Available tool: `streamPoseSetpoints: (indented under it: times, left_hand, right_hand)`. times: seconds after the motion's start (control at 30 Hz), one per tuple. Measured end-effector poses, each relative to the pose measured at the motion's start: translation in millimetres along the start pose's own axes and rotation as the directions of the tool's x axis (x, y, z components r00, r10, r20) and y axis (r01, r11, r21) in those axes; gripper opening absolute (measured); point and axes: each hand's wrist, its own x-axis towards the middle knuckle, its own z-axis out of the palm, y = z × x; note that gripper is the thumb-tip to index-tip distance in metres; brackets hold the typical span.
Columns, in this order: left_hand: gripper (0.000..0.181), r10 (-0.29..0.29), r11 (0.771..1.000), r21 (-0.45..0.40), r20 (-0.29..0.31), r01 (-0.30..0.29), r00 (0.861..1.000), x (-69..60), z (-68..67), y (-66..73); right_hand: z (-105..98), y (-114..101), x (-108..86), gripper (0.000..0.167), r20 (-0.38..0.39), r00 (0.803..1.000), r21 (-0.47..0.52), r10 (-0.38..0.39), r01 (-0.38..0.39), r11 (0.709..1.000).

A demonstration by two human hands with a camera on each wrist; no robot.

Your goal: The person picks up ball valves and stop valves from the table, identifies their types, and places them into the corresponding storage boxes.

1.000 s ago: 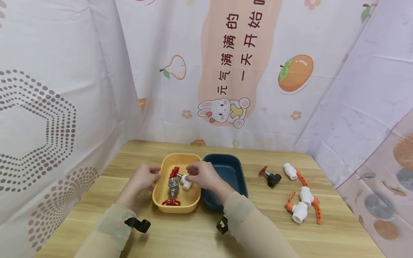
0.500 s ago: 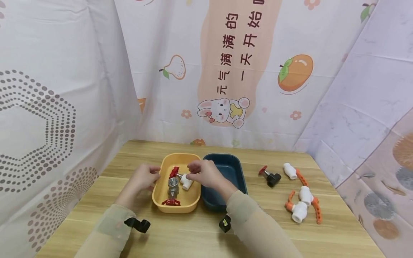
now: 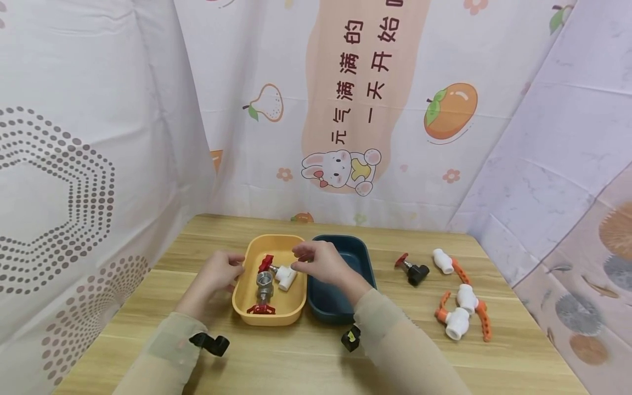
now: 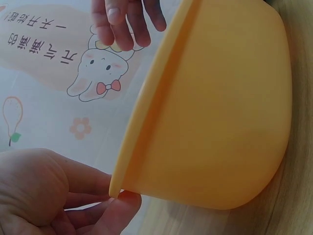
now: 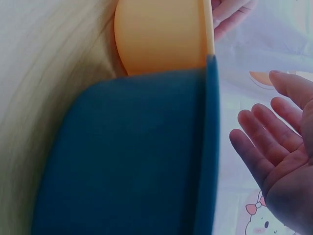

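Observation:
In the head view my left hand (image 3: pixel 220 271) holds the left rim of a yellow plastic bin (image 3: pixel 291 303). The left wrist view shows thumb and fingers pinching that rim. Inside the bin lie a metal gate valve (image 3: pixel 264 284) with a red handwheel and a white plastic stop valve (image 3: pixel 285 278) with a red handle. Above the border between the yellow bin and a dark blue bin (image 3: pixel 356 263) hovers my right hand (image 3: pixel 323 262). Its fingers are relaxed and nothing is in them, as the right wrist view (image 5: pixel 288 152) shows.
On the wooden table (image 3: pixel 395 340), right of the bins, lies a black valve (image 3: pixel 417 274) with a red handle. Farther right lie white ball valves (image 3: pixel 457 323) with orange levers. A printed curtain (image 3: pixel 237 181) hangs behind the table and along both sides.
My right hand has drawn back to the right and slightly up, away from the white stop valve, which stays in the yellow bin. The left hand keeps its place at the rim.

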Motion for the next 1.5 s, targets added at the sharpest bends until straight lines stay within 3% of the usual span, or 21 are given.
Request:
streamPoseSetpoints:
  times: [0.57,1.23,1.5]
  left_hand:
    - [0.041,0.003,1.0,0.027,0.005,-0.003,1.0,0.8,0.7,-1.4]
    - [0.041,0.002,1.0,0.029,0.004,-0.002,1.0,0.8,0.3,-0.5]
    - [0.042,0.01,1.0,0.028,0.004,-0.011,1.0,0.7,-0.2,0.0]
  right_hand:
    - [-32.6,18.9,-10.2,0.034,-0.079,0.993,-0.006,-0.091,0.091,0.996]
    - [-81.8,27.0,-32.0,0.036,-0.145,0.984,0.03,-0.107,0.112,0.993]
    - [-97.7,29.1,-40.4,0.041,-0.151,0.986,0.029,-0.069,0.074,0.997]
